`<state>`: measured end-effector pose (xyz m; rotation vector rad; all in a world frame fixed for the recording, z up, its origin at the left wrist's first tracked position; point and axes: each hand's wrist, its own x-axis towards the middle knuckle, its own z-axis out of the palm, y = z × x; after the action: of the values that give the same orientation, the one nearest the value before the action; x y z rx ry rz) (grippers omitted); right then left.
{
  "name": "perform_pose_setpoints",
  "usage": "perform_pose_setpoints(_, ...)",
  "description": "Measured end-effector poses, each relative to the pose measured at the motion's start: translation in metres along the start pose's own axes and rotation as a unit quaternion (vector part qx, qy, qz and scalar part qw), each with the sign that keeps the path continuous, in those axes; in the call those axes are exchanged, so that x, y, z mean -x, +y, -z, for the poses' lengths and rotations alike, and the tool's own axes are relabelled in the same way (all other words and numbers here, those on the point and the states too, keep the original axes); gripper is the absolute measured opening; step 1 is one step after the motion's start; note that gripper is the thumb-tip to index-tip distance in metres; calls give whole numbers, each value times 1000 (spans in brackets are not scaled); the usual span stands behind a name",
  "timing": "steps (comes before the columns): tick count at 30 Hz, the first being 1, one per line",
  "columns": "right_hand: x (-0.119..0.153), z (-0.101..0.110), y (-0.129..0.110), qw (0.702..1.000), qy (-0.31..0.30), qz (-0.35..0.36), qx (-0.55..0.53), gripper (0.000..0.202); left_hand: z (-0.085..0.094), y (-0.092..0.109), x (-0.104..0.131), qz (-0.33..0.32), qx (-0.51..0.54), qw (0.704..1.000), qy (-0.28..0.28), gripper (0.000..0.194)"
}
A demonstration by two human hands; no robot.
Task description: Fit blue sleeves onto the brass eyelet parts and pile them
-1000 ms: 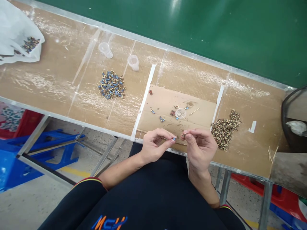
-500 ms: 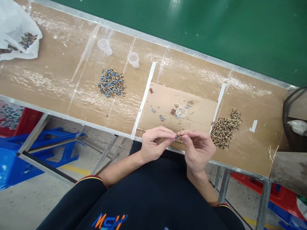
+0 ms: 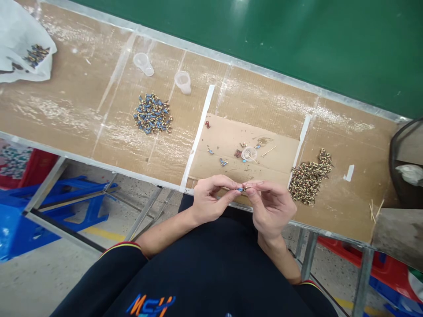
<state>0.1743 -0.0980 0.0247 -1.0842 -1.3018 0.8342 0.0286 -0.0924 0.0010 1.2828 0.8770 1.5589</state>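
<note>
Close to the table's near edge, my left hand [image 3: 213,198] pinches a small blue figurine [image 3: 240,189] between thumb and fingertips. My right hand [image 3: 272,204] is closed at the other end of the same piece, its thumb and fingers meeting there; whether it grips a second tiny part is hidden. Beyond my hands lies a cardboard sheet [image 3: 211,169] with a small clear cup [image 3: 249,154], a thin stick [image 3: 269,151] and a few loose blue pieces [image 3: 224,162]. A reddish piece [image 3: 238,153] touches or nearly touches the cup.
To the left is a pile of blue-and-gold pieces [image 3: 152,113], with two clear plastic cups [image 3: 183,82] behind it. A brown-and-gold pile [image 3: 309,182] sits at right. A white bag [image 3: 29,31] holds more pieces. Several sticks [image 3: 373,211] lie far right, near a black hose [image 3: 393,154].
The piece between my fingertips has turned slightly and shows more blue. Both hands have shifted a little to the left, still pinching.
</note>
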Motion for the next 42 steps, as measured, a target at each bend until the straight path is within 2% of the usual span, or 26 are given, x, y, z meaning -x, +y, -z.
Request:
perform_pose_setpoints(4, 0, 4, 1, 1000, -18, 13, 18, 31, 3, 0, -2, -32, -28, 999, -17, 16)
perform_pose_setpoints(14, -3, 8, 0, 997, -53, 41, 34, 20, 6, 8, -6, -42, -84, 994, -57, 9)
perform_pose_setpoints(26, 2, 7, 3, 998, -42, 27, 23, 17, 2, 7, -3, -36, -83, 995, -43, 9)
perform_pose_setpoints(30, 0, 13, 8, 997, -47, 37, 40, 10, 0, 8, -4, -8, -63, 998, -23, 8)
perform_pose_setpoints(34, -6, 23, 12, 991, -52, 85, 84, 26, 2, 12, -6, 61, -17, 998, -4, 7)
perform_pose_setpoints(37, -14, 27, 11, 974, -107, 150, 133, 40, 6, 13, -8, 116, 5, 993, -19, 16)
perform_pose_setpoints(39, -18, 27, 9, 963, -138, 177, 150, 40, 8, 13, -8, 140, 11, 990, -32, 20)
perform_pose_setpoints(42, -21, 24, 6, 963, -143, 177, 146, 36, 9, 12, -9, 148, 13, 988, -52, 20)
